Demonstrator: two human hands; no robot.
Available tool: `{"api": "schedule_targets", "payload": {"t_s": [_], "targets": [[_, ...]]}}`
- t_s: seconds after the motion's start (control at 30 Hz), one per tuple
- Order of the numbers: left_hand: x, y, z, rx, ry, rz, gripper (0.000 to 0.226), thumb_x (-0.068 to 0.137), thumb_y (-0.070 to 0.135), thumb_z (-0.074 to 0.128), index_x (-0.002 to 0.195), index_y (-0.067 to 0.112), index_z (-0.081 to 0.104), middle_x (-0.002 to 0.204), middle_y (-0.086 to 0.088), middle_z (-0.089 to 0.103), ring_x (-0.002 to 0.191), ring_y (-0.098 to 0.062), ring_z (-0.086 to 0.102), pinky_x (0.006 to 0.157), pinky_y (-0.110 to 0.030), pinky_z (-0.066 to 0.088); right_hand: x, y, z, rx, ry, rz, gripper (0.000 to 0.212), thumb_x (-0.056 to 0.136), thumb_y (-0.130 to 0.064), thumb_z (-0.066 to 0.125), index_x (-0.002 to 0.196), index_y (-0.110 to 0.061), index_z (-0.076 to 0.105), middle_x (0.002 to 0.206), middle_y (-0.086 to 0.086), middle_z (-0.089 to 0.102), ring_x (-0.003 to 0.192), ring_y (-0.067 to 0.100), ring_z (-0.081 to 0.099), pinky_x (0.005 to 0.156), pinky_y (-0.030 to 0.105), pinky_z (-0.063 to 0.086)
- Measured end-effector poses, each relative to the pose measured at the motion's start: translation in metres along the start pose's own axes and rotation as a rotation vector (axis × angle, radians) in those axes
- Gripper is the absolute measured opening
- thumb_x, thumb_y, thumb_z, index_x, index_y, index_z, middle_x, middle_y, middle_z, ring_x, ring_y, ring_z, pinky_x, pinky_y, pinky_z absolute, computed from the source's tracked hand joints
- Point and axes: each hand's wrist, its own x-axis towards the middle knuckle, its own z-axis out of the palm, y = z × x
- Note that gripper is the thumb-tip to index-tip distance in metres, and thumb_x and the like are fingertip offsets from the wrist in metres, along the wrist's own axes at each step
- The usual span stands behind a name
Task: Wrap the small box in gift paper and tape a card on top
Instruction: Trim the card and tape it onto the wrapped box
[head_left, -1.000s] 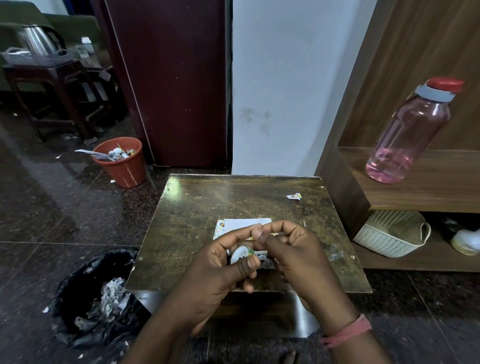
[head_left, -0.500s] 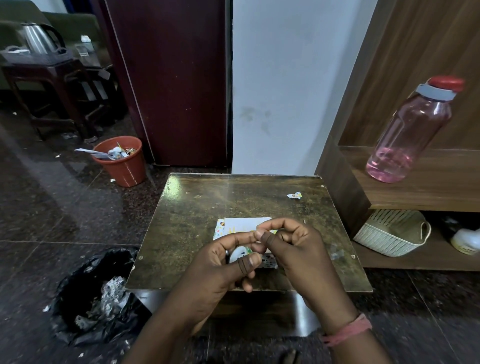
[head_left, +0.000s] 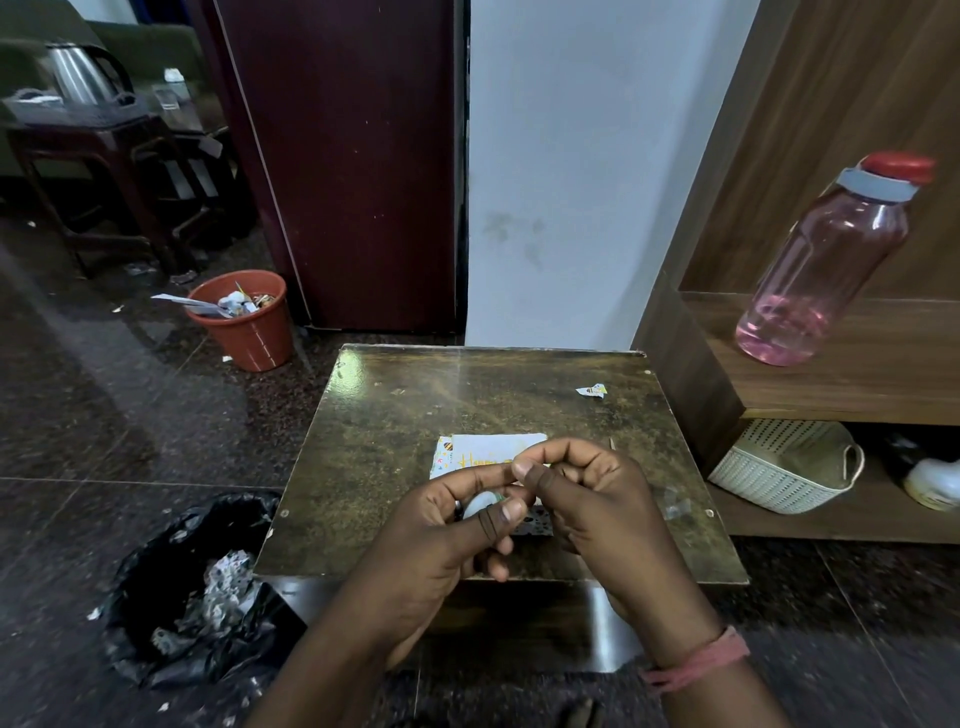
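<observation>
Taping stage, by the look of it: wrapping apparently finished, card not yet fixed.

Left hand (head_left: 441, 525), fingers curled round a small white roll of tape (head_left: 482, 506), held above the near edge of the scuffed, glossy brown low table (head_left: 395, 415). Right hand (head_left: 597, 499), thumb and forefinger pinched together right at the roll, probably on the loose tape end, though the strip itself too thin to make out.

White card with orange handwriting and a patterned left border (head_left: 483, 453), lying near the table's centre, just beyond the hands, partly hidden by the right knuckles. Small box in dark speckled gift paper (head_left: 535, 527), only a sliver visible beneath the hands; impossible to tell whether the card lies on it or beside it.

Small paper scrap (head_left: 592, 391) at the far right of the tabletop.

Next move likely: draw out a short length, tear it cleanly, then press it across the card's edge onto the wrapped box without shifting the card.
</observation>
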Motion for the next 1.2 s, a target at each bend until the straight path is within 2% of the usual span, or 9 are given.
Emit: {"api": "schedule_targets", "payload": {"t_s": [0.13, 0.3, 0.37, 0.43, 0.5, 0.57, 0.77, 0.87, 1.2], "targets": [[0.000, 0.000, 0.000, 0.007, -0.005, -0.004, 0.032, 0.080, 0.013, 0.076, 0.111, 0.014, 0.079, 0.104, -0.010, 0.071, 0.065, -0.010, 0.056, 0.052, -0.023, 0.049, 0.000, 0.000, 0.000, 0.009, 0.004, 0.031, 0.003, 0.094, 0.002, 0.064, 0.094, 0.005, 0.065, 0.059, 0.008, 0.063, 0.035, -0.001, 0.047, 0.040, 0.008, 0.035], [-0.001, 0.001, -0.001, 0.032, -0.021, -0.003, 0.032, 0.086, 0.011, 0.079, 0.117, 0.009, 0.076, 0.104, -0.010, 0.069, 0.066, -0.010, 0.055, 0.054, -0.023, 0.049, 0.002, 0.004, -0.004, -0.049, -0.001, 0.058, 0.005, 0.093, -0.007, 0.069, 0.092, -0.002, 0.069, 0.072, 0.017, 0.067, 0.037, 0.004, 0.034, 0.038, 0.016, 0.028], [-0.001, 0.001, 0.000, 0.031, -0.022, -0.007, 0.034, 0.084, 0.011, 0.074, 0.118, 0.009, 0.076, 0.105, -0.012, 0.069, 0.066, -0.010, 0.055, 0.054, -0.023, 0.049, 0.002, 0.003, -0.005, -0.041, -0.010, 0.055, 0.007, 0.093, -0.005, 0.067, 0.094, 0.002, 0.068, 0.070, 0.016, 0.066, 0.037, 0.004, 0.035, 0.038, 0.016, 0.028], [-0.001, 0.001, 0.001, 0.040, -0.014, -0.009, 0.039, 0.083, 0.011, 0.073, 0.122, 0.010, 0.074, 0.108, -0.016, 0.071, 0.066, -0.010, 0.055, 0.054, -0.023, 0.050, 0.003, 0.004, -0.008, -0.042, -0.015, 0.048, 0.008, 0.094, -0.004, 0.067, 0.095, 0.004, 0.067, 0.060, 0.008, 0.061, 0.038, 0.005, 0.033, 0.038, 0.017, 0.026], [-0.001, 0.000, 0.000, 0.053, 0.002, -0.012, 0.047, 0.082, 0.012, 0.074, 0.128, 0.009, 0.069, 0.117, -0.022, 0.071, 0.067, -0.010, 0.056, 0.054, -0.023, 0.050, 0.004, 0.006, -0.010, -0.048, -0.008, 0.043, 0.008, 0.093, -0.006, 0.068, 0.093, 0.002, 0.067, 0.052, 0.001, 0.051, 0.041, 0.009, 0.027, 0.041, 0.019, 0.022], [-0.001, 0.000, -0.001, 0.060, 0.013, -0.019, 0.052, 0.081, 0.013, 0.074, 0.133, 0.008, 0.065, 0.123, -0.024, 0.068, 0.067, -0.010, 0.057, 0.055, -0.023, 0.050, 0.006, 0.008, -0.013, -0.040, 0.011, 0.046, 0.005, 0.092, -0.008, 0.070, 0.089, -0.004, 0.070, 0.054, 0.004, 0.042, 0.044, 0.011, 0.025, 0.043, 0.022, 0.018], [-0.001, -0.003, -0.001, 0.077, -0.002, -0.025, 0.050, 0.079, 0.014, 0.077, 0.128, 0.009, 0.069, 0.115, -0.018, 0.073, 0.068, -0.011, 0.057, 0.056, -0.024, 0.051, 0.009, 0.013, -0.022, -0.146, 0.064, 0.039, 0.007, 0.091, -0.013, 0.073, 0.085, -0.010, 0.074, 0.058, 0.003, 0.047, 0.050, 0.012, 0.038, 0.046, 0.026, 0.030], [-0.001, -0.004, -0.001, 0.080, -0.005, -0.025, 0.049, 0.080, 0.013, 0.077, 0.128, 0.009, 0.069, 0.119, -0.022, 0.070, 0.068, -0.011, 0.057, 0.056, -0.025, 0.051, 0.011, 0.016, -0.024, -0.190, 0.068, 0.031, 0.006, 0.091, -0.016, 0.074, 0.086, -0.013, 0.075, 0.060, 0.005, 0.050, 0.052, 0.012, 0.044, 0.047, 0.026, 0.036], [0.000, -0.004, 0.000, 0.076, -0.019, -0.028, 0.045, 0.081, 0.016, 0.076, 0.125, 0.012, 0.071, 0.121, -0.024, 0.069, 0.068, -0.011, 0.057, 0.058, -0.025, 0.052, 0.012, 0.021, -0.022, -0.195, 0.080, 0.025, 0.007, 0.092, -0.013, 0.072, 0.085, -0.012, 0.074, 0.062, 0.005, 0.056, 0.054, 0.014, 0.046, 0.047, 0.027, 0.038]]}}
